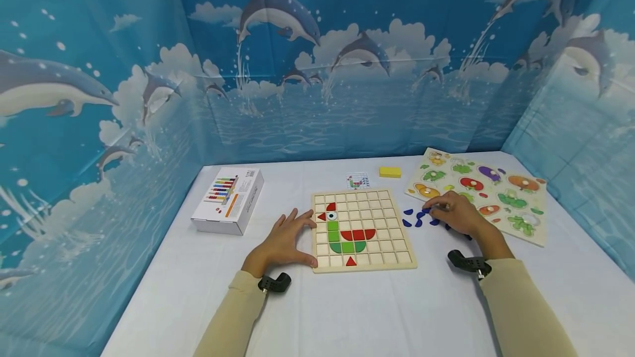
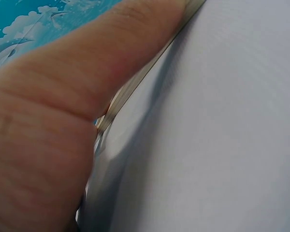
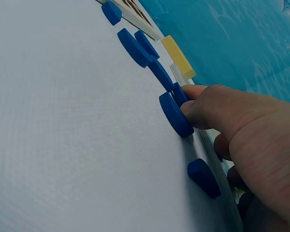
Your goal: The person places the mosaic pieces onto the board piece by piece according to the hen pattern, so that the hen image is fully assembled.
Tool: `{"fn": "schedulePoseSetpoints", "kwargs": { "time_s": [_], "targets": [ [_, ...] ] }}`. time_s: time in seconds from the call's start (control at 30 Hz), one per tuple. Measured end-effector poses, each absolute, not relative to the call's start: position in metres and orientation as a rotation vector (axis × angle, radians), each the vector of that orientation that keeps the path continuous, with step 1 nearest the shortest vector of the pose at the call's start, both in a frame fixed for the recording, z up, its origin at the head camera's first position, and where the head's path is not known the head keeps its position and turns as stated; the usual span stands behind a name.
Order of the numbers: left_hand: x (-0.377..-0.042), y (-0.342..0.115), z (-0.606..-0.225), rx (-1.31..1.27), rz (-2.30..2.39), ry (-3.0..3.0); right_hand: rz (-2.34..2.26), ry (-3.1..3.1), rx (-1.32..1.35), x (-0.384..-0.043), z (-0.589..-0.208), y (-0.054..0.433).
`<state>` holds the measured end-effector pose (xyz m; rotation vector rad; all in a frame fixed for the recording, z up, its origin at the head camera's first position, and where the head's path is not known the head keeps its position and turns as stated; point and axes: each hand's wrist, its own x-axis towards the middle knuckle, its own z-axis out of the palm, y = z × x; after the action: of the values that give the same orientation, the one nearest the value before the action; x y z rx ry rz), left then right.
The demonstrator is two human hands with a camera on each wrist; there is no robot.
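Observation:
A square wooden grid board [image 1: 364, 270] lies on the table with red and green pieces and a round eye piece forming a bird-like figure in its cells. My left hand [image 1: 285, 242] rests at the board's left side, fingers spread, thumb by the near corner. In the left wrist view the thumb [image 2: 101, 63] lies along the board's wooden edge [image 2: 130, 92]. To the board's right, my right hand [image 1: 458, 215] pinches a blue piece [image 3: 180, 94] between thumb and forefinger. Several loose blue pieces [image 1: 407, 223], mostly rounded on one side, lie around the fingertips; the palm hides some.
Behind the board lie a small pattern card [image 1: 358, 180] and a yellow block [image 1: 389, 172]. A white box [image 1: 229, 200] stands at the left. A vegetable knob puzzle [image 1: 466, 180] lies at the right, partly behind my right hand. Dolphin-print curtains [image 1: 322, 120] close off the table's back and sides.

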<state>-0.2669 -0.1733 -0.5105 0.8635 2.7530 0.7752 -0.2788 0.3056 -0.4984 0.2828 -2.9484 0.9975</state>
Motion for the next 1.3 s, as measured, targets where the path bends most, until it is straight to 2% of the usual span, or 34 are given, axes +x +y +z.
{"fn": "schedulePoseSetpoints", "kwargs": {
  "time_s": [0.57, 0.97, 1.3],
  "targets": [
    [-0.262, -0.173, -0.513, 0.847, 0.767, 2.759, 1.246, -2.901, 0.378, -0.276, -0.496, 0.299],
    [-0.263, -0.173, -0.511, 0.849, 0.788, 2.759, 1.286, -2.802, 0.778, -0.286, -0.473, 0.247],
    [-0.265, -0.172, -0.509, 0.852, 0.772, 2.757, 1.35, -2.755, 1.001, -0.295, -0.486, 0.208]
  ]
}}
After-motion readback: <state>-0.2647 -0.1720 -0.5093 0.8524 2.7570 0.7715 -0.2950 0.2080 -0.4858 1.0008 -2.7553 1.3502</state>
